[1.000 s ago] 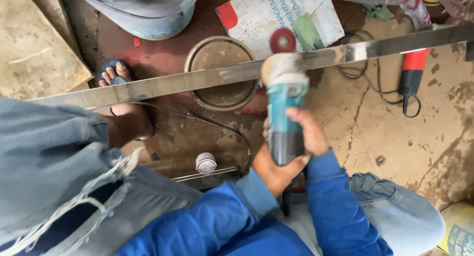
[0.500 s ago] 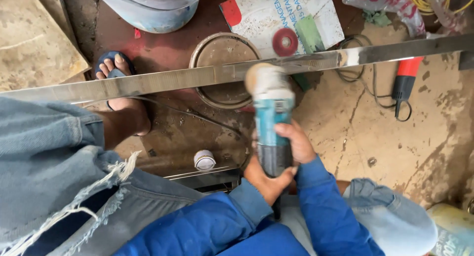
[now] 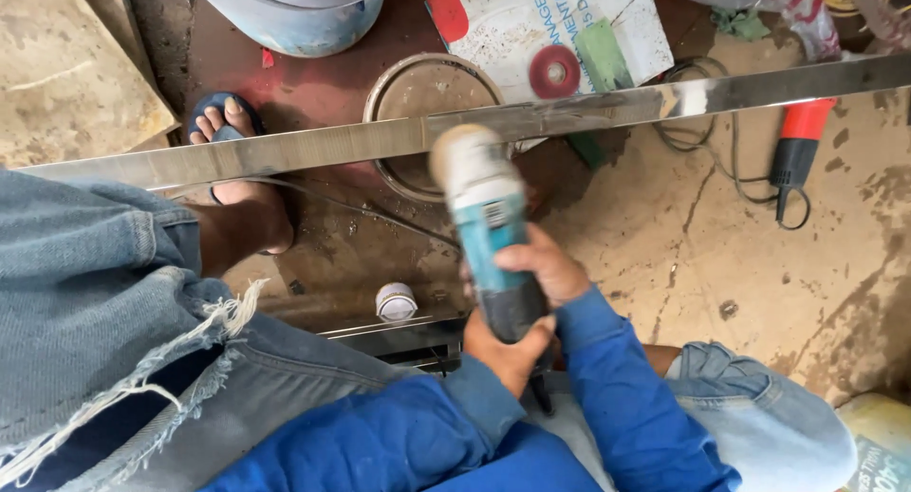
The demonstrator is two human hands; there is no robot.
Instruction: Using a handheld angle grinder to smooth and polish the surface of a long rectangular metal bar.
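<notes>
Both hands (image 3: pixel 517 307) grip grinder (image 3: pixel 484 222) (near round tin (image 3: pixel 432 93))

There is just one camera, worn on the person's head. It looks almost straight down, close over the person's own knees and blue sleeves. The floor (image 3: pixel 759 293) fills the view. A long shiny metal bar (image 3: pixel 313 148) runs across the upper part of the view, from its left edge to its right edge.

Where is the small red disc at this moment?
In the head view, the red disc lies top centre on the white printed sheet, beside a green block, just beyond the long metal bar.
</notes>
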